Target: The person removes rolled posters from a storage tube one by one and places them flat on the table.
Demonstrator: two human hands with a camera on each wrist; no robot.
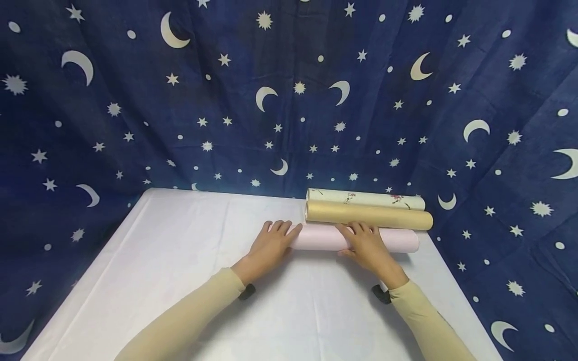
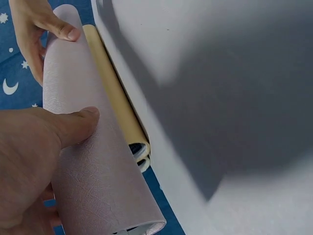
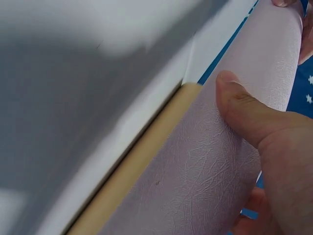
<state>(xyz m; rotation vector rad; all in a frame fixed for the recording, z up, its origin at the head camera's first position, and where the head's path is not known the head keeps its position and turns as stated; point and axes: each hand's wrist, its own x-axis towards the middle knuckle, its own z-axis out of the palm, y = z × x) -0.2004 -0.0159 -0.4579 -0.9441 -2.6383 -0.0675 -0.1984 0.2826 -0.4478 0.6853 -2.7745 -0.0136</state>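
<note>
A pale pink wallpaper roll (image 1: 318, 238) with a creased, embossed surface lies crosswise toward the back right of the table. My left hand (image 1: 268, 246) grips it near its left end; in the left wrist view the thumb lies along the paper and the fingers go round the other side. Right of the roll's middle, my right hand (image 1: 368, 249) holds it the same way, its thumb (image 3: 232, 93) pressed on the paper. Close behind lies a golden-yellow roll (image 1: 375, 216), which the pink one partly overlaps in both wrist views.
Behind the yellow roll sits a cream roll (image 1: 375, 199) with a floral print, near the table's back edge. A white cloth covers the table (image 1: 180, 260). Dark blue curtains (image 1: 235, 90) with moons and stars hang at the back and sides.
</note>
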